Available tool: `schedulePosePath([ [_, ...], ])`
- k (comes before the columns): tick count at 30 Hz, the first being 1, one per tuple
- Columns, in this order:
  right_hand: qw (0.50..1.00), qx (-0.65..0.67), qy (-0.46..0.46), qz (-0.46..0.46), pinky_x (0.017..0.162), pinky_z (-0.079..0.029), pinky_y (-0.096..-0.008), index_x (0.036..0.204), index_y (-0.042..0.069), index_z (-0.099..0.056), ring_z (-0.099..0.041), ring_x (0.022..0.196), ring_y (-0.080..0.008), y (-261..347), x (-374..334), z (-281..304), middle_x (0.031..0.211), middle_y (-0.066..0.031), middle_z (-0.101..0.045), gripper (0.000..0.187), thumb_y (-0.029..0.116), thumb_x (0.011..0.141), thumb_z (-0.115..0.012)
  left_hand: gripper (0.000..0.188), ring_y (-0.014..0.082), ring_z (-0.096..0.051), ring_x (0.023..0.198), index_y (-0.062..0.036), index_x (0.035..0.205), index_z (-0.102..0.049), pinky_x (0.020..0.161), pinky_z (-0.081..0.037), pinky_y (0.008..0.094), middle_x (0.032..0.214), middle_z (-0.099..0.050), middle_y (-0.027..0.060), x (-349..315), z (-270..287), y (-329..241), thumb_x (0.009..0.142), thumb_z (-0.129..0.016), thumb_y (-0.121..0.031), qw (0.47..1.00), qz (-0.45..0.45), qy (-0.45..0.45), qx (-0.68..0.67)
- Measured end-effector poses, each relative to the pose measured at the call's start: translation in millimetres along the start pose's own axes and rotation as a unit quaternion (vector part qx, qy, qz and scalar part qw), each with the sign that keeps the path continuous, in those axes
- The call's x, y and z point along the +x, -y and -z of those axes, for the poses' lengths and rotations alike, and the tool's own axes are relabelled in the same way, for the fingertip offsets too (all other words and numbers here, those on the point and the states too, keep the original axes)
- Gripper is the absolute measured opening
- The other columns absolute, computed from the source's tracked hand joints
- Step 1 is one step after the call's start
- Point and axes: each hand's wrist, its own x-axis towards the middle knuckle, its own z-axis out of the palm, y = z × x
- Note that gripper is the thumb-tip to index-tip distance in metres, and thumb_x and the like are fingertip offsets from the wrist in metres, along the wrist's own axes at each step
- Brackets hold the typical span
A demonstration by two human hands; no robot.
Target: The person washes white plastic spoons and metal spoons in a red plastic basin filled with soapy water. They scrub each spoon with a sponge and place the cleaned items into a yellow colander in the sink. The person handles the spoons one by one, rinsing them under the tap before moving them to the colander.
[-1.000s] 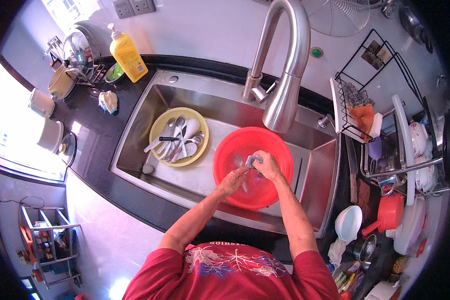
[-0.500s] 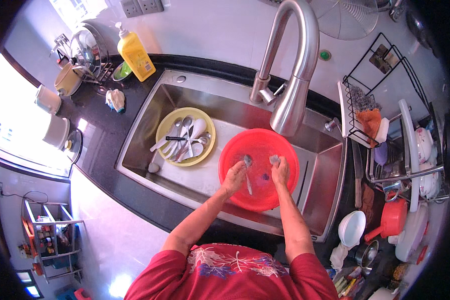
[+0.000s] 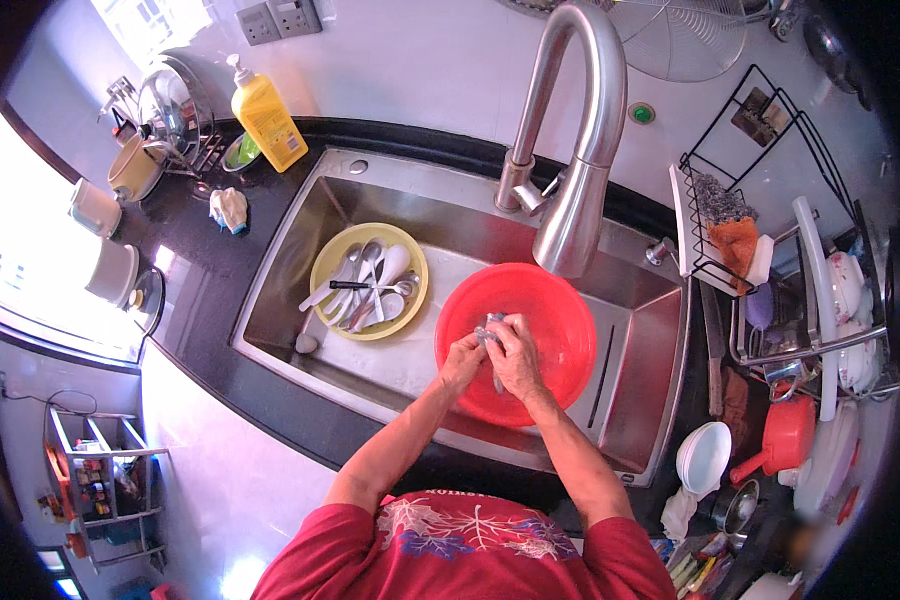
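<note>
My left hand (image 3: 460,362) holds a metal spoon, its handle (image 3: 497,384) hanging down below my fingers. Pressed against the spoon's upper end is a small greyish scrubbing pad (image 3: 484,334), pinched in my right hand (image 3: 516,362). Both hands are closed and meet over a red plastic basin (image 3: 578,320); fingers partly hide the spoon and pad. The basin stands in the stainless steel sink (image 3: 630,385), under the tap (image 3: 573,225). To its left in the sink, a yellow bowl (image 3: 423,298) holds several spoons and other cutlery (image 3: 375,285).
A yellow pump bottle (image 3: 270,122) stands on the dark counter behind the sink's left corner. A white cloth (image 3: 229,209) lies nearby. Along the right are a wire rack (image 3: 715,265), a knife (image 3: 714,345), white bowls (image 3: 705,455) and a red-handled pan (image 3: 785,435).
My right hand has moved left across the basin, bringing the scrubbing pad onto the spoon. The left hand still grips the spoon in about the same place.
</note>
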Motion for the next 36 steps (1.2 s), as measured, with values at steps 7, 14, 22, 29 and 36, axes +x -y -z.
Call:
schedulePosePath([
  [7, 0.984, 0.045, -0.03, -0.171, 0.073, -0.04, -0.0383, 0.089, 0.003, -0.053, -0.048, 0.088, -0.0302, -79.9, 9.4, -6.6, 0.094, -0.0168, -0.048, 0.016, 0.005, 0.073, -0.054, 0.008, 0.0042, -0.043, 0.052, -0.0115, 0.088, -0.057, 0.042, -0.033, 0.0189, 0.069, -0.052, -0.0063, -8.7, -4.4, -28.2, 0.082, -0.054, -0.017, 0.995, 0.077, 0.044, -0.036],
  [14, 0.905, -0.313, 0.234, -0.165, 0.064, -0.042, -0.0399, 0.089, 0.004, -0.057, -0.054, 0.073, -0.0304, -132.3, -76.9, 0.8, 0.077, -0.0151, -0.057, 0.018, 0.004, 0.072, -0.051, 0.018, 0.0054, -0.034, 0.045, -0.0223, 0.101, -0.046, 0.037, -0.027, 0.0198, 0.06, -0.04, -0.006, -5.4, -9.8, -28.8, 0.084, -0.051, -0.025, 0.981, 0.128, -0.069, -0.127],
  [22, 0.977, 0.094, 0.012, -0.193, 0.059, -0.043, -0.0332, 0.087, 0.001, -0.057, -0.054, 0.065, -0.0259, -37.9, -5.4, 5.6, 0.072, -0.0124, -0.056, 0.018, 0.004, 0.069, -0.057, 0.018, 0.0049, -0.027, 0.044, -0.0243, 0.091, -0.047, 0.039, -0.021, 0.0201, 0.059, -0.035, -0.008, -0.1, 10.0, -13.1, 0.085, -0.045, -0.041, 0.973, 0.203, -0.037, -0.106],
  [29, 0.99, -0.011, -0.054, -0.133, 0.068, -0.042, -0.0376, 0.084, 0.0, -0.054, -0.052, 0.079, -0.0306, -5.9, 2.1, -23.2, 0.083, -0.0144, -0.052, 0.016, 0.003, 0.068, -0.058, 0.044, 0.0137, -0.049, 0.079, -0.0178, 0.102, -0.05, 0.061, -0.04, 0.0324, 0.092, -0.053, -0.0003, -5.4, -10.8, -37.7, 0.083, -0.036, -0.055, 0.959, 0.175, 0.042, -0.22],
  [36, 0.979, 0.117, 0.032, -0.163, 0.06, -0.041, -0.0314, 0.079, 0.002, -0.051, -0.051, 0.068, -0.0201, -6.1, -34.7, -26.4, 0.071, -0.0093, -0.051, 0.015, 0.004, 0.068, -0.059, 0.026, 0.0183, -0.055, 0.088, -0.0084, 0.105, -0.05, 0.082, -0.043, 0.0337, 0.097, -0.058, 0.0079, 6.6, 6.0, -9.8, 0.085, -0.049, -0.024, 0.963, 0.107, 0.067, -0.237],
])
